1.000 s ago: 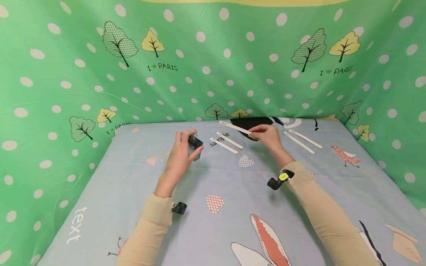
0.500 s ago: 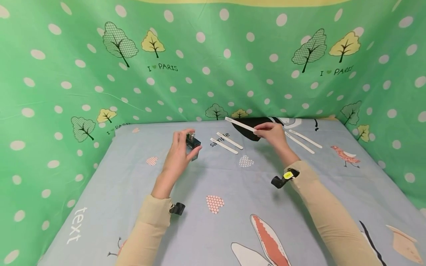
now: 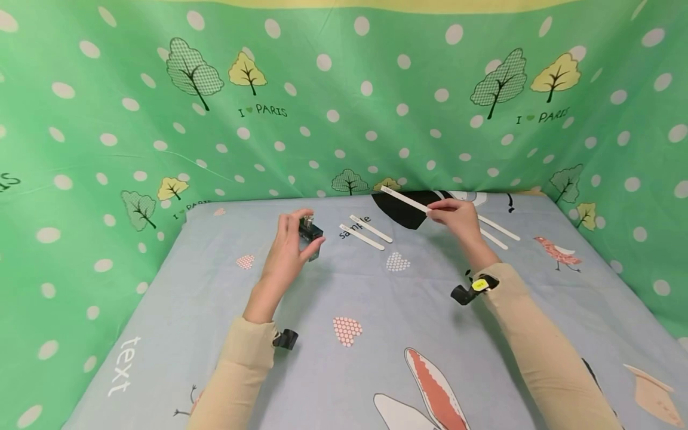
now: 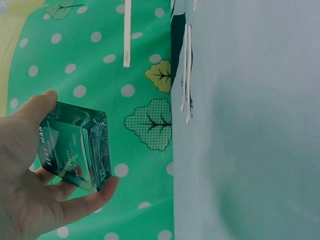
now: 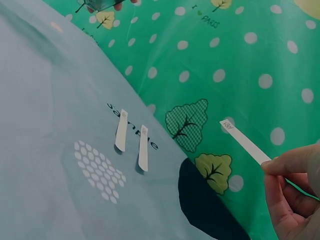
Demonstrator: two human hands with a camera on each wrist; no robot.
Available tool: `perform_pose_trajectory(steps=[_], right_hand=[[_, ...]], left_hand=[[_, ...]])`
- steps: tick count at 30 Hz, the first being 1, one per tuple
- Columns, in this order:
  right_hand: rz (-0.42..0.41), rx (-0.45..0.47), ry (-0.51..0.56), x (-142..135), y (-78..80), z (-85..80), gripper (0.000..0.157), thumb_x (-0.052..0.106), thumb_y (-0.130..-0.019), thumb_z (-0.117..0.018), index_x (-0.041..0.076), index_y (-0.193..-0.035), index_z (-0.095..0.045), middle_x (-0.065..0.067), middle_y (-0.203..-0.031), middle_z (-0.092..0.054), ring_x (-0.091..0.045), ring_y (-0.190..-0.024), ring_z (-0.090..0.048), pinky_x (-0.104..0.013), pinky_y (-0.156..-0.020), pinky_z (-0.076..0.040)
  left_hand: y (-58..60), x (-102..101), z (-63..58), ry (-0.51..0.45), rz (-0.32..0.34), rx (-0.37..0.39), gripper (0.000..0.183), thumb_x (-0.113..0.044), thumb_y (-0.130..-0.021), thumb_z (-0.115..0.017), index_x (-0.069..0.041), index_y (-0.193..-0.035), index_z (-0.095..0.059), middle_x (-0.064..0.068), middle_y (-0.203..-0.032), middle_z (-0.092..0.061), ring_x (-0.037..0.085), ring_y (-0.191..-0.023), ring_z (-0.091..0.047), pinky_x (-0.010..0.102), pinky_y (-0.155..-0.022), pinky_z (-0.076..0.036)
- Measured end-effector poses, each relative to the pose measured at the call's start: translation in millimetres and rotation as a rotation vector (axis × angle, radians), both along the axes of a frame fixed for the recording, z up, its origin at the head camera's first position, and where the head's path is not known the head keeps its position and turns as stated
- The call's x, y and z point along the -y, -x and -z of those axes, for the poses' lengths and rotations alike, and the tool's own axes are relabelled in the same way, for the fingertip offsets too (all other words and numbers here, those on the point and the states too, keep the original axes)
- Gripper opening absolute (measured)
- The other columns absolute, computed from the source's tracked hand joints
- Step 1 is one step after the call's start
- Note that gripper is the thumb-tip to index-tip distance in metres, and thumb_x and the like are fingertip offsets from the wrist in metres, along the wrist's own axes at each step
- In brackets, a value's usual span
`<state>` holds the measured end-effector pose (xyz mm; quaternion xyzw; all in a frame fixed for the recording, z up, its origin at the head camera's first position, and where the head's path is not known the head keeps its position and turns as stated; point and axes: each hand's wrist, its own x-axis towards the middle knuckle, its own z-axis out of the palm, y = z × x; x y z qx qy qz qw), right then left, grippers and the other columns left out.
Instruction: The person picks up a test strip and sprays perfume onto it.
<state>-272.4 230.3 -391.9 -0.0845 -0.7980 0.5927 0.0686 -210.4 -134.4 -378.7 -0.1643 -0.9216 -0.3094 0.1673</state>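
My left hand (image 3: 279,257) grips a dark teal glass perfume bottle (image 4: 75,145), held tilted above the bed-like surface at left of centre. Printed lettering runs down the bottle's face in the left wrist view. At the right, the thumb and fingers of my right hand (image 3: 462,224) pinch one end of a white paper test strip (image 5: 245,142). Its far end bears small writing and points up and left, well apart from the bottle. Between the hands, two more strips (image 3: 362,237) lie side by side over the printed word "sample".
Another pair of white strips (image 3: 500,228) lies to the right, partly hidden behind my right hand. Grey-blue printed cloth (image 3: 322,286) covers the flat surface. Green dotted curtains (image 3: 344,137) stand along its back and sides. A small camera is strapped at each wrist.
My right hand has drawn the pinched strip to the right, away from the bottle, and now overlaps the right-hand strips. My left hand shifted slightly left with the bottle.
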Motion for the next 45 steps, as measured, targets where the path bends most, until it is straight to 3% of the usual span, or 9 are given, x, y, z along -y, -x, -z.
perform_pose_trajectory(steps=[8,13,23,29,36,42,45], right_hand=[[0.013,0.035,0.031,-19,-6.3,1.4,0.034,0.013,-0.09,-0.074,-0.003,-0.119,-0.068,0.02,-0.082,-0.067,0.005,-0.075,-0.065,-0.017,-0.078,-0.056],[0.036,0.045,0.053,-29,-7.8,4.2,0.036,0.013,-0.089,-0.074,-0.004,-0.12,-0.068,0.019,-0.079,-0.067,0.004,-0.072,-0.064,-0.014,-0.073,-0.055],[0.059,0.065,0.124,-47,-14.0,8.3,0.027,0.008,-0.09,-0.072,-0.001,-0.115,-0.069,0.019,-0.078,-0.069,0.006,-0.072,-0.067,-0.012,-0.07,-0.055],[0.101,0.074,0.096,-56,-16.4,10.6,0.029,0.011,-0.09,-0.074,0.001,-0.117,-0.07,0.015,-0.08,-0.068,0.005,-0.07,-0.065,-0.013,-0.071,-0.055],[0.109,0.079,0.131,-67,-20.3,11.8,0.012,0.011,-0.089,-0.074,0.016,-0.1,-0.076,0.021,-0.072,-0.066,0.006,-0.068,-0.065,-0.012,-0.068,-0.054],[0.112,0.071,0.147,-73,-23.0,14.4,0.019,0.009,-0.088,-0.074,0.009,-0.107,-0.075,0.02,-0.073,-0.067,0.005,-0.068,-0.066,-0.012,-0.068,-0.054],[0.124,0.076,0.124,-76,-23.8,17.4,0.017,0.011,-0.088,-0.075,0.011,-0.105,-0.076,0.021,-0.074,-0.066,0.006,-0.068,-0.065,-0.013,-0.07,-0.054]], left_hand=[[-1.0,1,-0.4,-0.001,0.0,-0.014,0.057,-0.032,-0.097,-0.065,-0.019,-0.144,-0.035,0.017,-0.126,-0.04,0.03,-0.086,-0.049,0.04,-0.073,-0.046],[-0.7,2,0.3,-0.012,-0.003,-0.005,0.057,-0.032,-0.097,-0.066,-0.02,-0.144,-0.035,0.017,-0.127,-0.04,0.031,-0.092,-0.052,0.043,-0.077,-0.048],[-0.4,2,0.9,-0.011,-0.005,0.0,0.057,-0.034,-0.097,-0.065,-0.021,-0.144,-0.035,0.016,-0.128,-0.04,0.032,-0.096,-0.053,0.044,-0.079,-0.049],[-0.5,0,0.5,-0.006,-0.008,0.005,0.057,-0.034,-0.097,-0.065,-0.021,-0.144,-0.035,0.016,-0.127,-0.04,0.031,-0.092,-0.052,0.043,-0.078,-0.049],[-0.6,0,0.8,-0.008,-0.008,0.005,0.056,-0.033,-0.097,-0.065,-0.021,-0.143,-0.035,0.017,-0.127,-0.04,0.032,-0.094,-0.052,0.043,-0.078,-0.049],[0.4,0,1.4,-0.007,-0.01,0.001,0.056,-0.033,-0.097,-0.065,-0.021,-0.144,-0.035,0.016,-0.126,-0.04,0.031,-0.09,-0.051,0.042,-0.074,-0.048],[0.9,0,1.6,-0.005,-0.011,0.004,0.057,-0.034,-0.097,-0.065,-0.021,-0.144,-0.034,0.016,-0.127,-0.039,0.03,-0.09,-0.051,0.041,-0.074,-0.048]])
